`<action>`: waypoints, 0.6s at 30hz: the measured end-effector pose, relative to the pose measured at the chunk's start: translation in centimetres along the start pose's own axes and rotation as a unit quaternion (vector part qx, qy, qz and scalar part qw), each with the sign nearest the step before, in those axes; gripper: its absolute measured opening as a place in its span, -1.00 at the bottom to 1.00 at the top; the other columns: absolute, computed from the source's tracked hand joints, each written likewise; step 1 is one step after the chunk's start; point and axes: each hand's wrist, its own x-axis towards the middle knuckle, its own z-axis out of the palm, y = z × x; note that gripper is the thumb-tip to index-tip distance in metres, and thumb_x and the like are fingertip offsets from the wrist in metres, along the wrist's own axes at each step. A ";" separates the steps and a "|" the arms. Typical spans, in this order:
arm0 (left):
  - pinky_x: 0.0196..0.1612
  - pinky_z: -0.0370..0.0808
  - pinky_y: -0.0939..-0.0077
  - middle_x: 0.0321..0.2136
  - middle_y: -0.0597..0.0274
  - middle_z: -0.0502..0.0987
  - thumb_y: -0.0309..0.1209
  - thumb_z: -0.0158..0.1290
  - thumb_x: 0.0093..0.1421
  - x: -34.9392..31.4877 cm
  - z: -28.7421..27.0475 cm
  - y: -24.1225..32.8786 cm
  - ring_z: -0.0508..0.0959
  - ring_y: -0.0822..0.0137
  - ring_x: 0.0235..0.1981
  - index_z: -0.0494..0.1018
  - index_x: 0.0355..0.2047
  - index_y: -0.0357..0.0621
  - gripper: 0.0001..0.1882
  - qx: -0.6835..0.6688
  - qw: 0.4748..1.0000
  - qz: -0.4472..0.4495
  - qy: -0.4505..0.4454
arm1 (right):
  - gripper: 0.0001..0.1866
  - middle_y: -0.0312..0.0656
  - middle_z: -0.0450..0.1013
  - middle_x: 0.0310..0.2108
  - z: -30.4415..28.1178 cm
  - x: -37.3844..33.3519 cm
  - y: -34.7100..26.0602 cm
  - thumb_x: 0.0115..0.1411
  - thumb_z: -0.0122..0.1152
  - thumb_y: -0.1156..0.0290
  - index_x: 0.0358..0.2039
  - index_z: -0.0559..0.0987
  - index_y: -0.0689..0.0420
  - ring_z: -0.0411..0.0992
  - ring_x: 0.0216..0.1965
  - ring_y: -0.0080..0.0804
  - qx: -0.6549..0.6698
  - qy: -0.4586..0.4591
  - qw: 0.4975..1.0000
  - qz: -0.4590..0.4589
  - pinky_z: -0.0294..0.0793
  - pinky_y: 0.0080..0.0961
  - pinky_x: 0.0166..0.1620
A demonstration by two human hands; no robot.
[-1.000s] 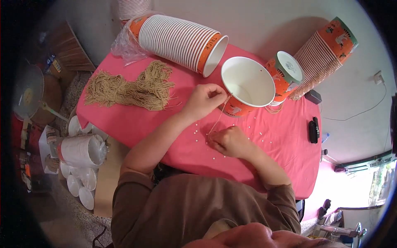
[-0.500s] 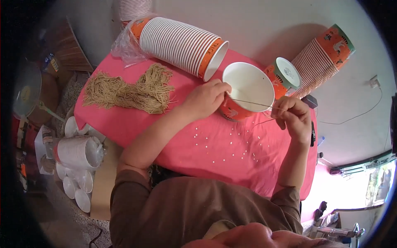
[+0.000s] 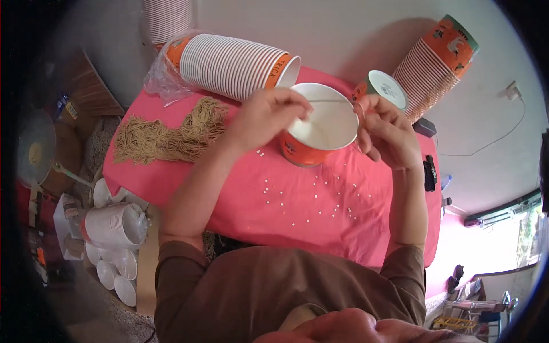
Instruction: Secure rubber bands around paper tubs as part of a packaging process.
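Observation:
An orange paper bucket (image 3: 306, 153) with a white inside stands upright on the pink-covered table. Across its mouth runs a thin tan string (image 3: 331, 101), stretched between my two hands. My left hand (image 3: 269, 117) is over the bucket's left rim, its fingers closed on one end of the string. At the right rim, my right hand (image 3: 390, 132) pinches the other end between thumb and forefinger, with its other fingers loosely curled. Small white beads (image 3: 315, 196) lie scattered on the pink cloth (image 3: 269, 220) in front of the bucket. A bundle of tan strings (image 3: 163, 140) rests to the left.
A long stack of nested buckets (image 3: 234, 64) lies behind my left hand, partly in clear plastic (image 3: 166, 80). Behind my right hand are an upside-down bucket (image 3: 389, 90) and a tall leaning stack (image 3: 437, 60). Wrapped white tubs (image 3: 111, 224) sit in a box at lower left.
The string and both hands have moved upward in view, now across the bucket's far part. My left hand has gone from gripping at the rim to over the mouth. The view has shifted slightly.

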 end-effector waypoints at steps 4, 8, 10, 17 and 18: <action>-0.48 0.43 0.67 -0.47 0.34 0.52 -0.34 0.00 0.30 -1.8 4.9 -0.4 0.49 0.58 -0.53 0.49 -0.17 -0.29 -0.75 -0.141 0.982 -0.050 -0.114 | -0.77 -0.13 0.47 -0.59 0.8 1.7 -0.2 0.27 -0.03 0.48 -0.07 0.38 0.22 0.26 -0.75 -0.56 0.018 0.004 0.999 -0.029 0.21 -0.69 -0.64; -0.52 0.39 0.68 -0.46 0.33 0.53 -0.30 -0.03 0.33 -2.3 5.4 -3.5 0.46 0.58 -0.56 0.49 -0.20 -0.25 -0.75 -0.222 0.961 -0.096 -0.137 | -0.75 -0.19 0.40 -0.58 -0.7 2.6 0.3 0.27 -0.02 0.49 -0.05 0.36 0.23 0.26 -0.68 -0.54 0.028 0.070 0.992 -0.102 0.22 -0.68 -0.59; -0.52 0.39 0.69 -0.46 0.32 0.54 -0.29 -0.04 0.33 -3.1 5.2 -4.2 0.46 0.58 -0.57 0.50 -0.22 -0.25 -0.74 -0.274 0.943 -0.144 -0.121 | -0.75 -0.21 0.39 -0.58 -2.1 2.5 0.5 0.27 -0.02 0.49 -0.05 0.35 0.22 0.26 -0.67 -0.53 0.044 0.092 0.988 -0.120 0.22 -0.68 -0.59; -0.56 0.40 0.71 -0.47 0.26 0.58 -0.31 0.01 0.30 -4.0 4.4 -4.4 0.46 0.61 -0.59 0.55 -0.30 -0.26 -0.75 -0.197 0.962 -0.168 -0.083 | -0.78 -0.24 0.45 -0.38 -3.1 2.4 2.0 0.21 0.06 0.57 -0.10 0.44 0.23 0.35 -0.58 -0.62 -0.351 0.216 0.902 -0.127 0.32 -0.69 -0.52; -0.56 0.41 0.70 -0.50 0.27 0.58 -0.33 0.03 0.29 -3.9 4.3 -4.2 0.46 0.61 -0.60 0.56 -0.32 -0.28 -0.77 -0.098 0.981 -0.158 -0.060 | -0.76 -0.28 0.46 -0.29 -3.0 2.4 2.8 0.20 0.05 0.60 -0.09 0.44 0.24 0.34 -0.54 -0.70 -0.484 0.216 0.825 -0.199 0.29 -0.70 -0.52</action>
